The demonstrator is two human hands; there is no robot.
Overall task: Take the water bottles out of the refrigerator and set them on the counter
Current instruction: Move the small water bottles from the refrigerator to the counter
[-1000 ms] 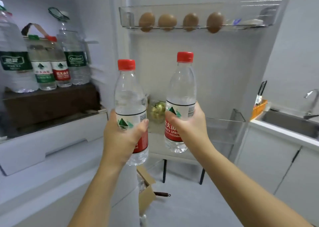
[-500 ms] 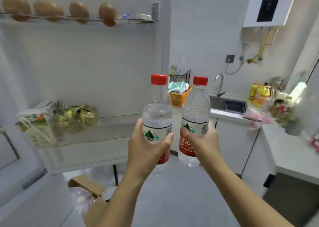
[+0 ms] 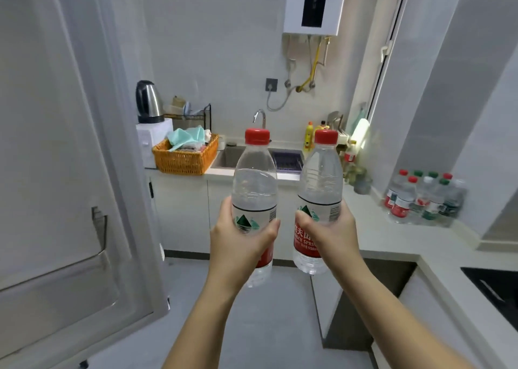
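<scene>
Pale kitchen walls and a white counter [image 3: 392, 237] lie beyond the two raised hands. The left hand [image 3: 241, 245] is wrapped round the label of the left bottle [image 3: 253, 189], thumb on the near right side and fingers curled round the far side, closed firmly on it. That bottle stands upright, its red cap above the fist and its clear base showing below the palm. Just to the right of this grip, the right hand [image 3: 333, 234] holds the right bottle [image 3: 319, 178] the same way, fingers curled tight round the label, with the red cap on top and the base below the hand. The two bottles are side by side with a narrow gap between them, both in the air over the grey floor, neither touching the counter.

Well to the right of the right-hand grip, a cluster of water bottles [image 3: 423, 200] with red and green caps stands on the counter against the wall. Past both grips, straight ahead, are the sink [image 3: 232, 155] and its curved faucet [image 3: 259, 117]. Left of the sink sits an orange woven basket [image 3: 185, 158] of cloths, and behind that a steel kettle [image 3: 147, 100] on a white appliance. High above the right-hand grip hangs a white water heater [image 3: 314, 4]. Left of the left-hand grip stands the open refrigerator door [image 3: 56, 172] — its inner side faces the camera. Low and to the right of the right forearm, a black cooktop [image 3: 499, 287] is set into the counter.
</scene>
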